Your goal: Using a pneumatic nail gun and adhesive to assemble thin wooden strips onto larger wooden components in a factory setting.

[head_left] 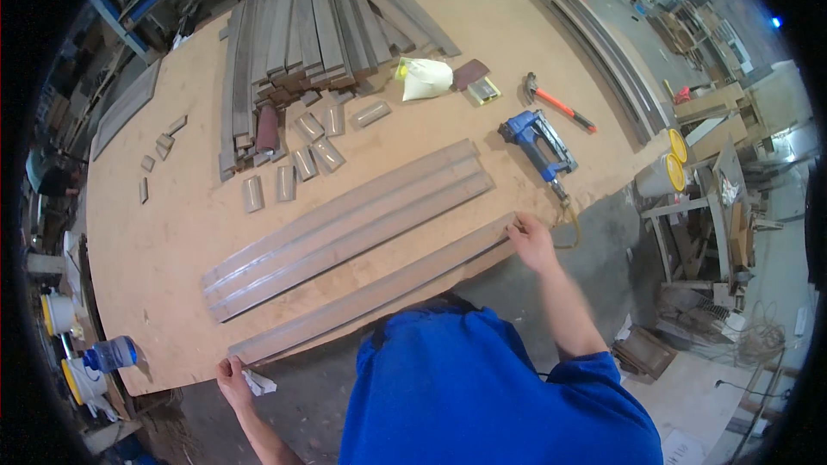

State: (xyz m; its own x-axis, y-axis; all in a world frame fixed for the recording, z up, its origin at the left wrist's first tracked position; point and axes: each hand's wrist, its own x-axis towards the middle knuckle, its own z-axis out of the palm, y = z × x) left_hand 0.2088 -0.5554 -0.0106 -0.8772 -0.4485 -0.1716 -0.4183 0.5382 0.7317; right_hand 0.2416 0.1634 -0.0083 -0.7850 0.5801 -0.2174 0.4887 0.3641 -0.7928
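A long grey moulding strip (379, 288) lies along the near edge of the wide wooden table (164, 241). My right hand (531, 241) grips its right end. My left hand (233, 376) rests at its left end by the table edge and holds a small white rag (259, 383). Three similar long strips (345, 228) lie side by side just beyond it, apart from the held one. My blue shirt (482, 387) covers the lower middle of the view.
A blue nail gun (538, 145), a hammer with an orange handle (556, 102), a pale bag (424, 78), short grey pieces (301, 155) and a stack of long strips (310, 21) sit farther back. A blue-capped bottle (110, 353) stands at the left corner. Curved strips (603, 52) lie at the right.
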